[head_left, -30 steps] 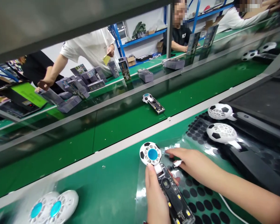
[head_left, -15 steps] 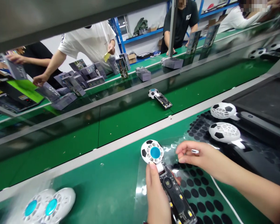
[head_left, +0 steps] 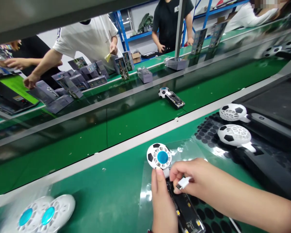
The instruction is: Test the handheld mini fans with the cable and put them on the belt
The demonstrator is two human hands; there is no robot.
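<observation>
My left hand [head_left: 163, 200] is closed around a handheld fan [head_left: 155, 152]. Its round head is patterned like a football with a blue centre, and circuit parts show in its dark handle. My right hand [head_left: 196, 174] holds a white USB cable [head_left: 184, 183], the plug's metal end pointing down and left over the upper handle. Fingers of the right hand rest close to the fan's neck; whether they touch it I cannot tell. Beneath the fan lies a clear sheet of black round stickers [head_left: 208, 214].
Two more football fans [head_left: 234, 135] lie at right on dark material. White fan heads with blue centres [head_left: 48, 215] sit lower left. Another fan [head_left: 176, 99] rests on the green belt [head_left: 126, 119]. Across it, people handle grey boxes [head_left: 81, 81].
My right hand has moved left and down with the cable, from beside the fan to over its handle. The fan on the belt has shifted slightly right in view.
</observation>
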